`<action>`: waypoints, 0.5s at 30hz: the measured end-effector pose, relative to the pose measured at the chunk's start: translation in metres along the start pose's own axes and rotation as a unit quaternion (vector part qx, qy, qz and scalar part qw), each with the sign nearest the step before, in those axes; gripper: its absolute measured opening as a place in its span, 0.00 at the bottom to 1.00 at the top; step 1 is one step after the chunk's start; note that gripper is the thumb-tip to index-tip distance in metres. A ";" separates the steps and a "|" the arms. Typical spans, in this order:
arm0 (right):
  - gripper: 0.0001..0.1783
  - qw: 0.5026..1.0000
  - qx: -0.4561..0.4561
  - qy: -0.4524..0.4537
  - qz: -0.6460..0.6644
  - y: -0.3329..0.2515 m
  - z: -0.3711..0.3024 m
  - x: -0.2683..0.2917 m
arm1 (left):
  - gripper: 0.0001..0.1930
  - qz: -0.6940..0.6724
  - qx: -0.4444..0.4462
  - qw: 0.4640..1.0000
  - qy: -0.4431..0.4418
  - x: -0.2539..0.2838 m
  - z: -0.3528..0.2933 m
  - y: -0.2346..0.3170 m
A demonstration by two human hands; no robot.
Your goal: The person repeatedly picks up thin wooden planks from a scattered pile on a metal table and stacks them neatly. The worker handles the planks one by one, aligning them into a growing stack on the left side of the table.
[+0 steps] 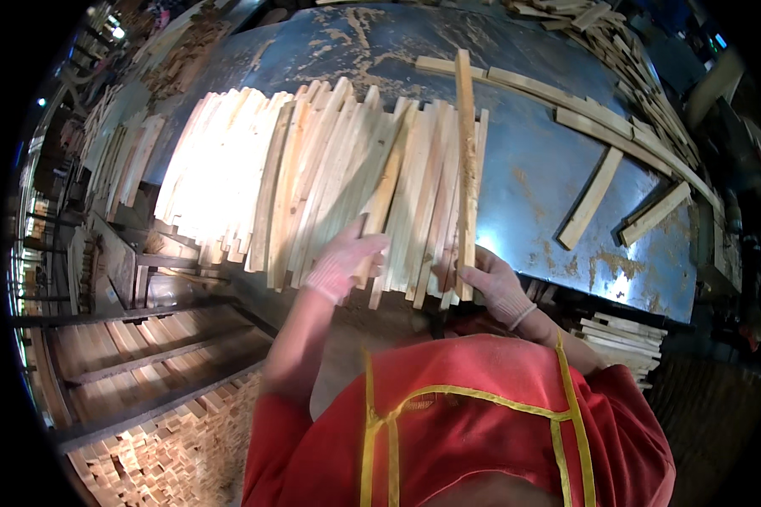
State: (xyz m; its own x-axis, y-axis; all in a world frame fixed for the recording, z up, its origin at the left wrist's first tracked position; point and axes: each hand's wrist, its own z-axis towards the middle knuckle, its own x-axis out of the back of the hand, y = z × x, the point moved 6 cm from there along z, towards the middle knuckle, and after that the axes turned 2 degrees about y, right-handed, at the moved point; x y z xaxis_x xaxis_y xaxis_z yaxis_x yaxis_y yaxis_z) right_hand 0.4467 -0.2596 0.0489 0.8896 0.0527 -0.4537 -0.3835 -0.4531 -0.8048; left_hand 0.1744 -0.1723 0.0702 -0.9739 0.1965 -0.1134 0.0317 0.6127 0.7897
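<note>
A row of long, narrow wooden strips [321, 169] lies side by side across the near part of the metal table, their near ends jutting past its edge. My left hand [344, 262], in a pale pinkish glove, is closed at the near end of one yellowish strip [391, 173] that lies slanted over its neighbours. In a matching glove, my right hand [495, 287] grips the lower end of another wooden strip [466, 144] at the row's right end. This one is raised above the others and its top reaches beyond them. The fingers behind it are partly hidden.
The blue-grey metal table [524, 182] carries sawdust and several loose boards [596, 127] on the right. A heap of strips [643, 93] fills the far right. At lower left stands a dark-framed rack [156, 363] by stacked wood blocks [177, 448]. More strips [621, 342] are piled under the table's right edge.
</note>
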 end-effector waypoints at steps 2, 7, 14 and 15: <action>0.32 1.000 0.003 0.010 0.001 0.007 0.017 -0.001 | 0.40 0.046 -0.015 0.999 -0.012 -0.018 0.001 0.015; 0.32 0.993 0.003 0.028 -0.111 0.018 0.041 -0.034 | 0.36 0.192 -0.122 0.970 0.087 -0.019 -0.016 0.001; 0.40 0.894 0.024 -0.195 -0.404 0.007 0.085 -0.054 | 0.25 0.376 -0.074 0.895 0.231 -0.008 0.078 0.006; 0.41 0.925 0.047 -0.165 -0.340 -0.007 0.092 -0.029 | 0.25 0.387 -0.053 0.888 0.241 0.000 0.077 0.008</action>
State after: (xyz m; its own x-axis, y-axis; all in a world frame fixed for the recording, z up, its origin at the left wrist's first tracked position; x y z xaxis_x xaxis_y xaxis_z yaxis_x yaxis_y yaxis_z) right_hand 0.4007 -0.1762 0.0327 0.8153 0.5721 0.0893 0.2030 -0.1380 -0.9694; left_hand 0.1916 -0.1077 0.0301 -0.6530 0.1606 0.7402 0.7378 0.3556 0.5737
